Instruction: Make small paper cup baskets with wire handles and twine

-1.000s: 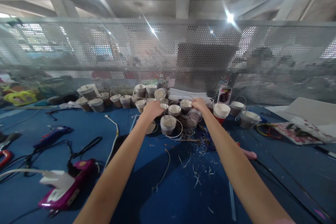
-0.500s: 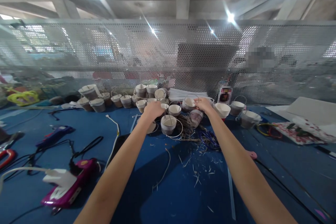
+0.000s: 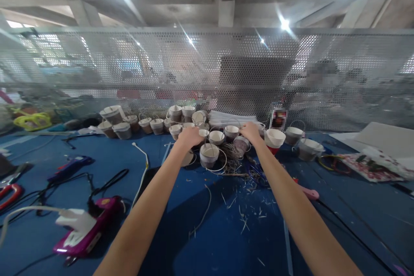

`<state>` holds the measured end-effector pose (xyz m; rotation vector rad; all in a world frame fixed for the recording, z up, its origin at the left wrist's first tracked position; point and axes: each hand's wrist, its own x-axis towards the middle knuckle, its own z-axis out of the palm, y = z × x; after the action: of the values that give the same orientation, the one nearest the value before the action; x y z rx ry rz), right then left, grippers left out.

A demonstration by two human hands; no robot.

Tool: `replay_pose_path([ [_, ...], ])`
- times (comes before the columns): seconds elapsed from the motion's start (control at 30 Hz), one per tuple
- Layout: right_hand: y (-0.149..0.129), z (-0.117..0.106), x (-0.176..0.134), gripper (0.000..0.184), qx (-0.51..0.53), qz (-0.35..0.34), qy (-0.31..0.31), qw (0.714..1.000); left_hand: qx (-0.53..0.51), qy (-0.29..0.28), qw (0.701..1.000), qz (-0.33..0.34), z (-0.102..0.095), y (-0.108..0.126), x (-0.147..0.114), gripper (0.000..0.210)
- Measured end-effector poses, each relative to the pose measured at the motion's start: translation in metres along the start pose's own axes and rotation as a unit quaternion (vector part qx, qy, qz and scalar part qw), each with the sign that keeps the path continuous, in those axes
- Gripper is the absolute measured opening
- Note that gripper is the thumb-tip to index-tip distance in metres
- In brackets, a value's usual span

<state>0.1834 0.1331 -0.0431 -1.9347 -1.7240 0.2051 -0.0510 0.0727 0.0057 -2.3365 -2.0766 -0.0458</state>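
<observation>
My left hand [image 3: 190, 137] reaches into the row of small grey-white buckets with its fingers curled down; what they hold, if anything, is hidden. Beside it are a white-rimmed bucket [image 3: 175, 131] and another bucket [image 3: 216, 137]. My right hand [image 3: 250, 131] pinches the right side of a small bucket [image 3: 232, 134] with a thin wire handle. Just below that hand, a bucket [image 3: 241, 145] lies on its side against a bundle of dry twigs [image 3: 230, 155]. Nearer me, between my arms, an upright bucket [image 3: 208, 156] has its handle folded to the right.
Paper cups [image 3: 274, 138] are stacked right of my right hand. A purple power strip [image 3: 87, 228] with a white plug lies front left, near a blue tool [image 3: 71, 168]. A pink-handled tool [image 3: 308, 192] lies right. A perforated metal screen [image 3: 181, 69] stands behind the blue table [image 3: 213, 237].
The bucket at my right hand has come down slightly and now stands more upright among the others. My left hand has hardly moved. The view has shifted slightly.
</observation>
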Motion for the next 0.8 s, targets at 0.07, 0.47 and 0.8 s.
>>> replay_pose_path([
  [0.07,-0.01,-0.009,-0.004,0.025,-0.023,0.009,0.03,0.999,-0.002,-0.001,1.0,0.002,-0.002,0.0,-0.002,0.041],
  [0.47,-0.075,0.018,0.041,0.065,-0.12,-0.227,0.039,0.966,-0.005,-0.009,1.0,0.007,-0.006,-0.004,-0.006,0.042],
  [0.8,-0.063,0.025,0.067,0.019,-0.062,-0.155,0.04,0.985,-0.009,-0.009,1.0,0.003,-0.004,-0.007,-0.004,0.045],
])
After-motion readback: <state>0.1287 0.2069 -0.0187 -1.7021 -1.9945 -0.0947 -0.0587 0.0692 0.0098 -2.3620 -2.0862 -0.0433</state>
